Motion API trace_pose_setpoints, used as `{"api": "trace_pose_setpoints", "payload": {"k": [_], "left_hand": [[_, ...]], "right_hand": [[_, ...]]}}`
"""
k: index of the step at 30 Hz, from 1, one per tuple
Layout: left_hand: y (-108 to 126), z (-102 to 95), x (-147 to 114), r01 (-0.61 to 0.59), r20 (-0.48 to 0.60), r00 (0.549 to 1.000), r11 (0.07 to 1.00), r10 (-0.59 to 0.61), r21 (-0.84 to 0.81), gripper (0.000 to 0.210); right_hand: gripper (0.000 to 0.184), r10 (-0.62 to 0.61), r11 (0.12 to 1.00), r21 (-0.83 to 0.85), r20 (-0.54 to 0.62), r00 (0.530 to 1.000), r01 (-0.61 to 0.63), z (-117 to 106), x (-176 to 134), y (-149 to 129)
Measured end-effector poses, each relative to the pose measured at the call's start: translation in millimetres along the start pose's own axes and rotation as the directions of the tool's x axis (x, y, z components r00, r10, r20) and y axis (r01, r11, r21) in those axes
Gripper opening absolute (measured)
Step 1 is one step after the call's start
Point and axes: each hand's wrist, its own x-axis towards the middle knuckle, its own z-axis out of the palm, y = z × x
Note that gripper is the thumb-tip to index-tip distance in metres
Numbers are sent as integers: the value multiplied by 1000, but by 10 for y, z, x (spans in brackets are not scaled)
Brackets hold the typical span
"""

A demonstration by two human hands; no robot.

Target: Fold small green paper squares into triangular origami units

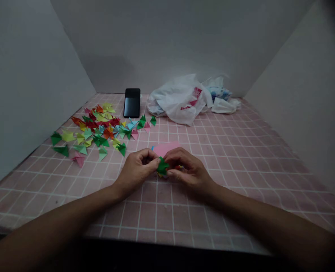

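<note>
A small folded piece of green paper is between my two hands near the middle of the table. My left hand pinches its left side between thumb and forefinger. On the other side, the thumb and fingers of my right hand close around its right edge. Below and behind the green piece lie sheets of coloured paper, with a pink sheet on top and bits of blue, yellow and red showing at the edges. My hands cover much of these sheets.
Several small folded paper figures in many colours lie spread at the left. A black phone rests behind them. Crumpled white plastic bags sit at the back. Walls enclose the pink checked table on three sides.
</note>
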Motion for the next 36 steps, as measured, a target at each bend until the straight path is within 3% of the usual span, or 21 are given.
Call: {"api": "trace_pose_setpoints", "payload": {"k": [3, 6, 10, 14, 20, 28, 32, 34, 36], "left_hand": [[9, 10, -20, -25, 18, 1000, 999, 25, 21, 18], [13, 24, -40, -53, 64, 997, 998, 51, 32, 18], [-7, 34, -50, -75, 90, 993, 997, 73, 22, 17], [-21, 35, -50, -66, 96, 994, 997, 61, 46, 16], [-5, 37, -54, -54, 99, 994, 997, 49, 46, 16], [24, 36, -31, 24, 103, 994, 999, -27, 23, 16], [49, 24, -10, 85, 68, 994, 994, -81, -67, 18], [54, 25, -12, 80, 58, 995, 994, -75, -77, 18], [51, 33, -22, 69, 62, 996, 994, -64, -82, 18]], "right_hand": [[2, -45, 997, -64, 13, 999, 46, 5, -1, 5], [10, -24, 994, -111, -22, 999, 22, 9, 3, -12], [14, 140, 988, -52, -53, 989, -143, 19, 15, -45], [13, 351, 932, 108, -30, 936, -346, 38, 16, -60], [17, 425, 886, 201, 9, 905, -418, 50, 13, -72], [14, 376, 900, 221, 36, 926, -375, 61, -13, -45], [20, 168, 967, 189, 44, 985, -173, 29, -11, -48], [14, 52, 992, 113, 37, 998, -56, 27, -8, -49], [4, 13, 999, 45, 12, 1000, -13, 36, -10, -46]]}}
